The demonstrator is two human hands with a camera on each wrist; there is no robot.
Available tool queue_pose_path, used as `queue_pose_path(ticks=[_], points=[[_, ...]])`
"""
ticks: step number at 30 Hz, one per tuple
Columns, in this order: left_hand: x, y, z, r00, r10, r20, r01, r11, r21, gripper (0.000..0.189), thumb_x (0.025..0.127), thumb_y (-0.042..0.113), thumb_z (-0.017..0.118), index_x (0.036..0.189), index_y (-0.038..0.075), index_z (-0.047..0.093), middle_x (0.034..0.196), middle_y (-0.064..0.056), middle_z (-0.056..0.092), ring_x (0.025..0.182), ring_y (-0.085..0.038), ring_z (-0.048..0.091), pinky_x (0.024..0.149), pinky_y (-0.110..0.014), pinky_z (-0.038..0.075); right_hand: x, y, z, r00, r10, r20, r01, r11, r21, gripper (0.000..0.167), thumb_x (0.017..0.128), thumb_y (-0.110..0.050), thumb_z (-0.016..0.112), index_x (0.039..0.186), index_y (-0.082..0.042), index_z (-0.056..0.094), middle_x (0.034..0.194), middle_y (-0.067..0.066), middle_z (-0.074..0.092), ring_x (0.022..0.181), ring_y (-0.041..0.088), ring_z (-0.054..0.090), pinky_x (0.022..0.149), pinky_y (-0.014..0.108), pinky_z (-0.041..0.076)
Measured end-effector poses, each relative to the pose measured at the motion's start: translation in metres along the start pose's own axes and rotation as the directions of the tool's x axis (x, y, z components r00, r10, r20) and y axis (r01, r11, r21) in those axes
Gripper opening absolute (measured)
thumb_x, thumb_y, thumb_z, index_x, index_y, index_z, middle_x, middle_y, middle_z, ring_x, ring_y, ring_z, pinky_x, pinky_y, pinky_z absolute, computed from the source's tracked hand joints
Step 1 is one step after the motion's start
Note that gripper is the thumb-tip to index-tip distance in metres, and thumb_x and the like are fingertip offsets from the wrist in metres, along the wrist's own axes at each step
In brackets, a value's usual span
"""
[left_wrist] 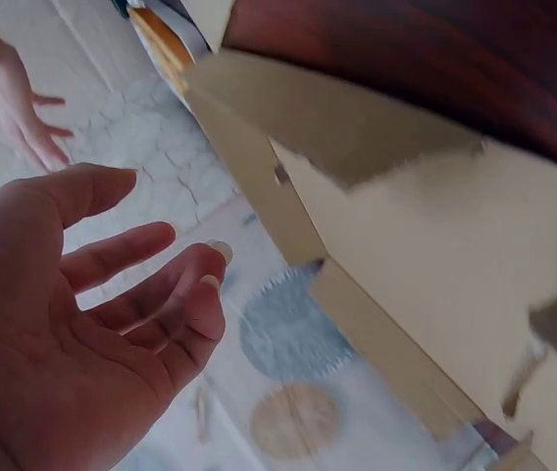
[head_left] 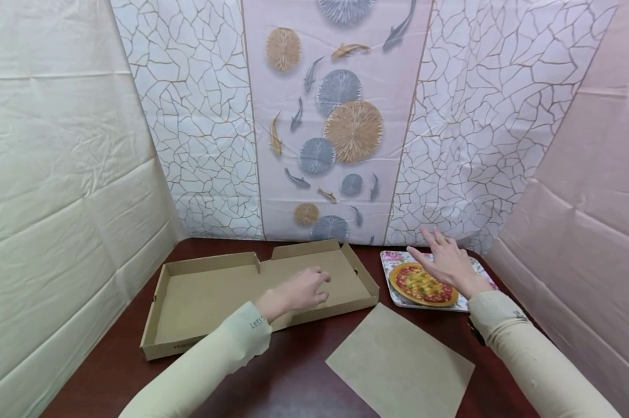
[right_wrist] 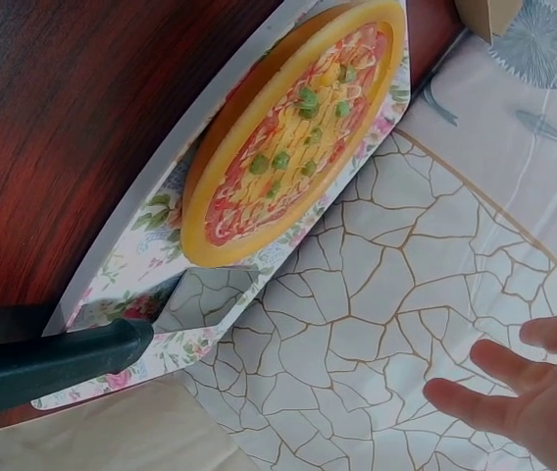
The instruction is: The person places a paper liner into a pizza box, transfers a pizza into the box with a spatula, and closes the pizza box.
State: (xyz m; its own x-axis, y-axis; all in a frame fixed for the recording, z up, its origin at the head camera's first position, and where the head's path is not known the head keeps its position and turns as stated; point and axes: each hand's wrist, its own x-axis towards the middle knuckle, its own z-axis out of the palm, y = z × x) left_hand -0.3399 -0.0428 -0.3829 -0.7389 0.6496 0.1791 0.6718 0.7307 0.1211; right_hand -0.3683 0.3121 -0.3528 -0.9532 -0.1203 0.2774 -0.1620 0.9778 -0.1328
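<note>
My left hand [head_left: 299,290] hovers over the right half of an opened cardboard pizza box [head_left: 205,302], its fingers loosely bent and holding nothing. To the right, my right hand [head_left: 447,267] is spread above a floral tray [head_left: 391,258]. On that tray lies a pizza [right_wrist: 298,137] with a thick yellow rim, red and yellow topping and green bits. Beside the pizza in the right wrist view is a server with a dark green handle [right_wrist: 53,368] and a shiny flat metal blade [right_wrist: 210,297]; the right hand covers this part in the head view. No fingers touch the pizza.
A square brown sheet [head_left: 400,363] lies on the dark red wooden table [head_left: 299,371], in front of the box and tray. Patterned cloth [head_left: 205,145] hangs behind the table, and pale cloth walls [head_left: 69,191] close in both sides.
</note>
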Motion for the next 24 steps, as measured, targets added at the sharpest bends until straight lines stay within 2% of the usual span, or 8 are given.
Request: queue_pose_path(ticks=[5, 9, 13, 20, 24], points=[[-0.001, 0.018, 0.005, 0.999, 0.039, 0.032, -0.039, 0.999, 0.002, 0.028, 0.095, 0.022, 0.057, 0.119, 0.008, 0.063, 0.114, -0.007, 0.066, 0.101, -0.019, 0.065, 0.090, -0.033, 0.052, -0.001, 0.000, 0.001, 1.000, -0.006, 0.005, 0.006, 1.000, 0.000, 0.085, 0.093, -0.070, 0.032, 0.156, -0.017, 0.012, 0.159, 0.026, 0.014, 0.139, 0.055, 0.018, 0.100, 0.077, 0.022], [0.000, 0.028, 0.011, 0.996, 0.064, 0.069, -0.064, 0.998, 0.004, 0.017, 0.094, 0.023, 0.059, 0.104, 0.010, 0.065, 0.094, -0.002, 0.069, 0.081, -0.014, 0.063, 0.076, -0.029, 0.051, -0.001, 0.001, 0.001, 1.000, -0.008, 0.013, 0.008, 1.000, -0.004, 0.086, 0.092, -0.071, 0.032, 0.156, -0.020, 0.008, 0.160, 0.024, 0.009, 0.141, 0.055, 0.014, 0.100, 0.079, 0.015], [0.001, 0.035, 0.017, 0.991, 0.051, 0.123, -0.052, 0.999, 0.007, 0.014, 0.093, 0.026, 0.061, 0.094, 0.013, 0.063, 0.075, 0.004, 0.059, 0.065, -0.010, 0.052, 0.063, -0.026, 0.044, -0.003, 0.000, -0.001, 0.999, -0.004, 0.036, 0.003, 1.000, 0.007, 0.087, 0.091, -0.073, 0.033, 0.156, -0.022, 0.006, 0.161, 0.023, 0.006, 0.141, 0.057, 0.010, 0.100, 0.081, 0.012], [0.000, 0.047, 0.027, 0.980, 0.039, 0.194, -0.042, 0.999, 0.011, 0.016, 0.093, 0.027, 0.062, 0.090, 0.012, 0.063, 0.070, 0.006, 0.050, 0.060, -0.009, 0.045, 0.058, -0.021, 0.038, -0.003, -0.001, -0.001, 0.999, -0.002, 0.044, 0.001, 1.000, 0.013, 0.088, 0.090, -0.073, 0.033, 0.156, -0.022, 0.006, 0.161, 0.022, 0.006, 0.141, 0.058, 0.009, 0.100, 0.081, 0.011], [-0.002, 0.052, 0.030, 0.971, 0.010, 0.241, -0.016, 1.000, 0.027, 0.017, 0.093, 0.029, 0.063, 0.083, 0.015, 0.059, 0.066, 0.006, 0.045, 0.057, -0.009, 0.042, 0.055, -0.022, 0.036, -0.003, -0.001, -0.001, 0.999, -0.002, 0.043, 0.002, 1.000, 0.005, 0.089, 0.090, -0.074, 0.032, 0.156, -0.022, 0.006, 0.161, 0.022, 0.007, 0.141, 0.056, 0.012, 0.101, 0.079, 0.015]])
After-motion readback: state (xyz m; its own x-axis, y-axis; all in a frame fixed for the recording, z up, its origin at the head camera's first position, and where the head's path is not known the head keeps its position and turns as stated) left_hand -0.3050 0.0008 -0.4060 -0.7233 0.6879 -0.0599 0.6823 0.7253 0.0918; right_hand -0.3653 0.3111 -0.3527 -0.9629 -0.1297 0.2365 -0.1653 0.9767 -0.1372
